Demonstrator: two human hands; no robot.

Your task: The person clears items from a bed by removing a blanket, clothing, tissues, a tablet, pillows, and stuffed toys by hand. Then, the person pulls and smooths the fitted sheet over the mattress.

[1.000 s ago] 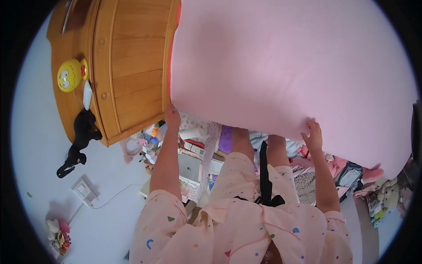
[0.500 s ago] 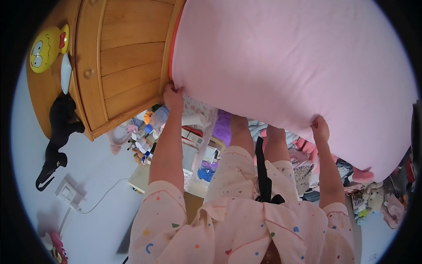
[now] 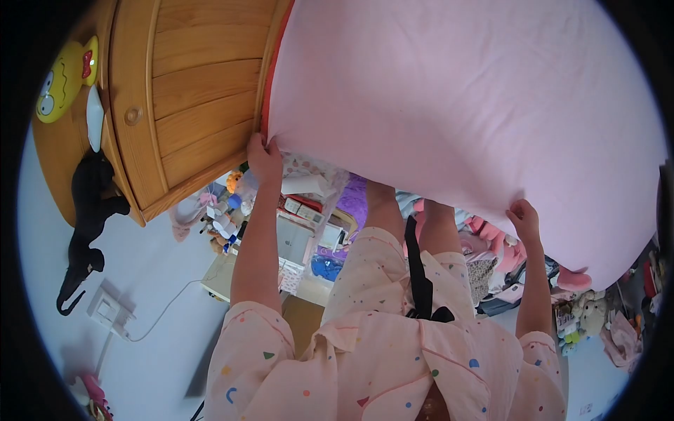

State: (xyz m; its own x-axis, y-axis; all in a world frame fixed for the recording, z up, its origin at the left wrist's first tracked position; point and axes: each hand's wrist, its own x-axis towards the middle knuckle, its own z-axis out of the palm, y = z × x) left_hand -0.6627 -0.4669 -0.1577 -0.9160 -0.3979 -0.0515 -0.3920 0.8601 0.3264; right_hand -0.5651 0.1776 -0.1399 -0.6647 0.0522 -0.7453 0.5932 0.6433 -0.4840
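A pink bed sheet (image 3: 407, 91) spreads over the upper right of the head view, with fine wrinkles at its far right. My left hand (image 3: 265, 160) pinches the sheet's edge at its left corner, beside the wooden cabinet (image 3: 203, 84). Farther right, my right hand (image 3: 524, 219) has its fingers closed on the near edge, and small creases run out from there. A red strip (image 3: 275, 63) shows between the sheet and the cabinet. What lies beneath the sheet is hidden.
Beneath my left arm stands a desk crowded with small items, including a white roll (image 3: 304, 184) and a purple cloth (image 3: 353, 196). Clothes (image 3: 484, 245) are heaped behind my legs. A black elephant figure (image 3: 91, 203) and a yellow figure (image 3: 67, 81) sit by the cabinet. A cable runs from a wall socket (image 3: 107, 306).
My left hand has shifted slightly left with the sheet's corner. My right hand has moved a little right and nearer to me along the edge, and the wrinkles have changed.
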